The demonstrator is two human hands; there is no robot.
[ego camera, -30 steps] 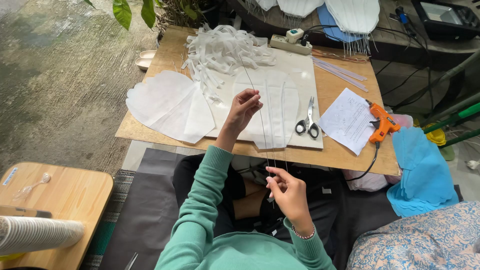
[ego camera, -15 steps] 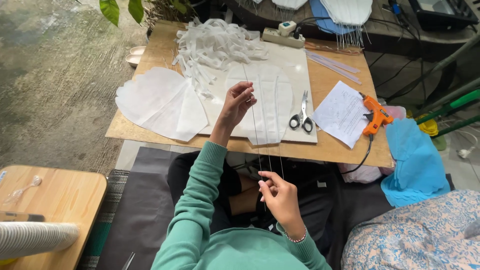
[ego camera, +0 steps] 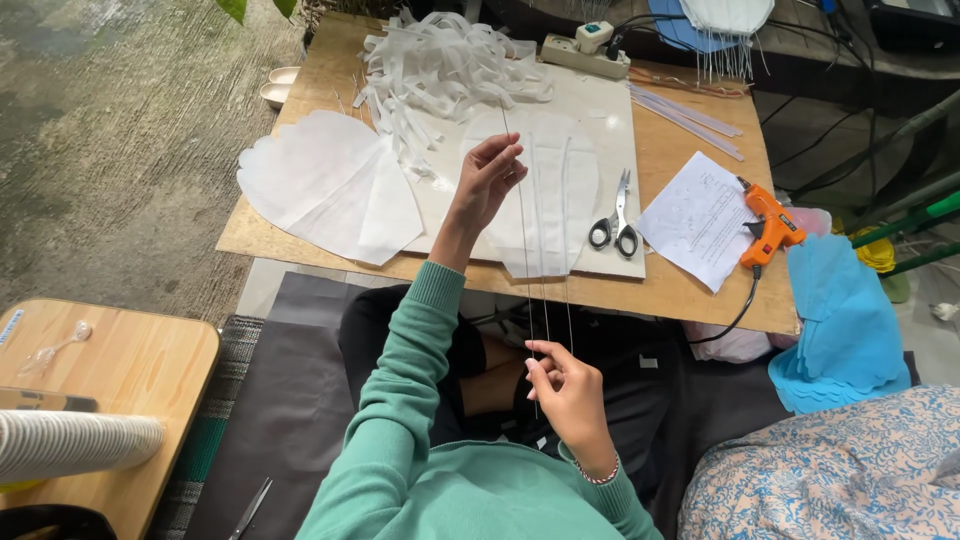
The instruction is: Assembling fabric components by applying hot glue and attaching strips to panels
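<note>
Left hand point(ego camera: 487, 180) and right hand point(ego camera: 566, 385) pinch the two ends of a thin wire point(ego camera: 522, 240) at the frame's centre.

The left fingers close on the wire's upper part over a white petal-shaped sheet point(ego camera: 545, 190) on the counter point(ego camera: 690, 290); the right fingers close on its lower end above the lap. Half a second ago the hands sat slightly higher in the frame, the grip unchanged. More thin wires point(ego camera: 566, 250) lie beside it, hanging over the counter's near edge. Scissors point(ego camera: 615, 215) rest just right of the sheet, an orange glue gun point(ego camera: 765, 222) farther right beside a paper point(ego camera: 700, 215). White strips point(ego camera: 440, 70) heap at upper centre; white cut sheets point(ego camera: 325, 185) fan out left.
</note>
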